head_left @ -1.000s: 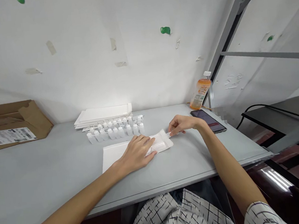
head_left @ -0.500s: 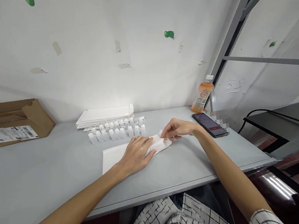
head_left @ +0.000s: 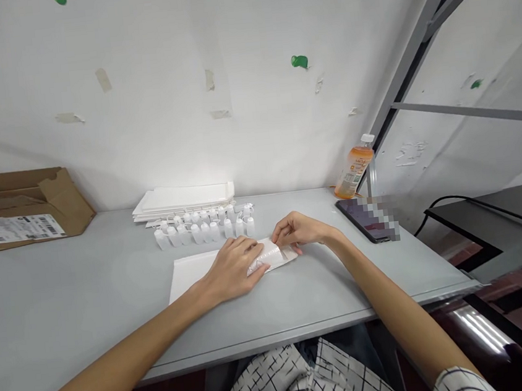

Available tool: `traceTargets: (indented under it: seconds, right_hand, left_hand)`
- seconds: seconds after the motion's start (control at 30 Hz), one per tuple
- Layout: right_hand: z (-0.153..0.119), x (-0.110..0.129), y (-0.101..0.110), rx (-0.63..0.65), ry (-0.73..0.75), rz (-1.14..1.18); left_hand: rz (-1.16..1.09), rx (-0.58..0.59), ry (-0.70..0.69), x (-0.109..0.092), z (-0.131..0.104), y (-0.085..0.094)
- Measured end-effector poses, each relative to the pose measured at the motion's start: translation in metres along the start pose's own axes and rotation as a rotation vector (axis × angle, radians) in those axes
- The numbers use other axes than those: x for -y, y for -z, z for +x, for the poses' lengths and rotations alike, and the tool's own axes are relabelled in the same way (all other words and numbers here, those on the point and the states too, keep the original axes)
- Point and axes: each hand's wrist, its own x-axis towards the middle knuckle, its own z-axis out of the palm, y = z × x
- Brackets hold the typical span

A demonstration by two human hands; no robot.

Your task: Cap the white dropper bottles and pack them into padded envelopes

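Observation:
A white padded envelope [head_left: 194, 268] lies on the grey table, its bubble-lined mouth toward the right. My left hand [head_left: 237, 266] rests on it with fingers spread, pressing near the mouth. At the opening, my right hand [head_left: 295, 231] has its fingers pinched on the envelope's upper edge; whatever else may be between them is hidden. Just behind the envelope, several small white squeeze bottles [head_left: 209, 232] stand in two rows. Behind those is a stack of flat white envelopes [head_left: 186, 196].
An open cardboard box [head_left: 68, 200] sits at the left back. On the right are an orange drink bottle [head_left: 356, 170] against the wall and a phone [head_left: 361, 219]. A metal frame [head_left: 398, 84] rises behind them.
My right hand has shifted slightly left, over the envelope's mouth. The small white bottle piece seen at the opening before is no longer visible. The envelope has slid a little left.

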Motion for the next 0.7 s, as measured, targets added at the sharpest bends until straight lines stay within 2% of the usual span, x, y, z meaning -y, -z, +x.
traceTargets:
  seconds: [0.07,0.13,0.3,0.37,0.53,0.7]
  right_hand:
    - [-0.003,0.004,-0.001,0.012,-0.003,0.0]
    - [-0.005,0.006,0.0,-0.035,0.022,-0.021]
    - [0.001,0.013,0.001,-0.399,0.182,-0.148]
    - [0.011,0.018,-0.003,-0.497,0.238,-0.258]
    - [0.045,0.025,-0.019,-0.523,0.32,-0.579]
    - [0.052,0.025,-0.025,-0.52,0.37,-0.619]
  left_hand:
    - [-0.008,0.008,-0.009,0.005,0.0,0.003]
    - [-0.015,0.014,-0.015,0.008,0.0,0.004]
    - [-0.002,0.031,-0.027,0.01,0.001,0.005]
    - [0.004,0.04,-0.026,0.009,0.001,0.006]
    - [0.02,0.065,-0.018,0.007,0.0,0.007]
    - [0.022,0.087,-0.025,0.007,0.0,0.008]
